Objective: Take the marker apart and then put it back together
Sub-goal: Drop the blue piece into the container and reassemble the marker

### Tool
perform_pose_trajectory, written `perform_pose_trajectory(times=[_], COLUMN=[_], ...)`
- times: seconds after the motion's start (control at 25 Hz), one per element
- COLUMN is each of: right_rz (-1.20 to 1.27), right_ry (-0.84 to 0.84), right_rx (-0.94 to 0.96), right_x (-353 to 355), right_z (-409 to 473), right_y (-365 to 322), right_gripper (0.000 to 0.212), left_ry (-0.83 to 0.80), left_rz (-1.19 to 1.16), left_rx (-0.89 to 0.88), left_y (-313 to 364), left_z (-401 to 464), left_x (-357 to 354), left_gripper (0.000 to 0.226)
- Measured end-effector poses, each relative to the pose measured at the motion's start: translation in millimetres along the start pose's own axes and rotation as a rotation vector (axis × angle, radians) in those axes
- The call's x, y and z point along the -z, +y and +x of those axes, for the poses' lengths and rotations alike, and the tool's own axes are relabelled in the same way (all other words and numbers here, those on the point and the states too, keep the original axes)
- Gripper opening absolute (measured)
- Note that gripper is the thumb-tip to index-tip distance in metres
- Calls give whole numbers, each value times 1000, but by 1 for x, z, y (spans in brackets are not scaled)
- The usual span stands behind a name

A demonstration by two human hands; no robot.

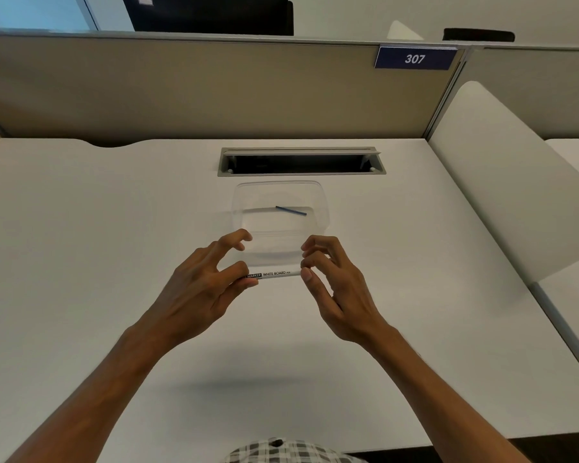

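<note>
Above the white desk, before a clear tray holding the blue ink core: marker barrel, pinched endwise by left hand and right hand; disassembly apparently mid-step, reinserting the core likely next.

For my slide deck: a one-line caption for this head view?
Both hands, left hand and right hand, hold the marker barrel before a clear tray containing a blue rod.
</note>
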State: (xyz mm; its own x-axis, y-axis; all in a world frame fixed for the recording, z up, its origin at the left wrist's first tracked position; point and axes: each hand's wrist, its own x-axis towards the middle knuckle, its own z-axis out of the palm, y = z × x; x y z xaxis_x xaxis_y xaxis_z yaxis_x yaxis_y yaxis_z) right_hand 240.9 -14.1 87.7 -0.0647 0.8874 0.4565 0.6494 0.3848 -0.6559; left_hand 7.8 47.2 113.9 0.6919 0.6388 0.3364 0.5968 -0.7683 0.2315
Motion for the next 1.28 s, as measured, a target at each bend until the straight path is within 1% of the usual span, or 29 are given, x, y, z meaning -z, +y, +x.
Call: perform_pose_trajectory(times=[0.08, 0.2, 0.4, 0.6, 0.68, 0.8, 0.92, 1.0, 1.12, 1.28], right_rz=[5, 95, 268, 390, 418, 429, 476, 553, 692, 776], right_ry=[-9, -8, 38, 42, 58, 104, 160, 167, 205, 293], right_rx=[3, -55, -141, -240, -264, -270, -363, -407, -399, -426], right_x=[0, -4, -8, -6, -6, -10, -20, -28, -35, -39], right_z=[0, 0, 6, 10, 10, 9, 7, 8, 11, 17], right_y=[0, -2, -10, -13, -15, -16, -17, -20, -28, -33], right_gripper=[21, 23, 25, 31, 32, 30, 26, 19, 6, 10], left_ry=[1, 34, 135, 197, 197, 152, 118, 102, 119, 154], left_rz=[-7, -15, 44, 132, 149, 90, -2, -64, -128, -156], left_rx=[-1, -1, -16, -46, -56, -17, 46, 105, 167, 177], left_y=[0, 1, 2, 5, 5, 6, 8, 10, 15, 21], left_z=[-1, -2, 0, 4, 4, 3, 1, 1, 1, 2], left_x=[-1, -2, -4, -5, -4, -6, -12, -18, -26, -32], left_gripper=[36, 34, 30, 26, 27, 27, 31, 35, 36, 34])
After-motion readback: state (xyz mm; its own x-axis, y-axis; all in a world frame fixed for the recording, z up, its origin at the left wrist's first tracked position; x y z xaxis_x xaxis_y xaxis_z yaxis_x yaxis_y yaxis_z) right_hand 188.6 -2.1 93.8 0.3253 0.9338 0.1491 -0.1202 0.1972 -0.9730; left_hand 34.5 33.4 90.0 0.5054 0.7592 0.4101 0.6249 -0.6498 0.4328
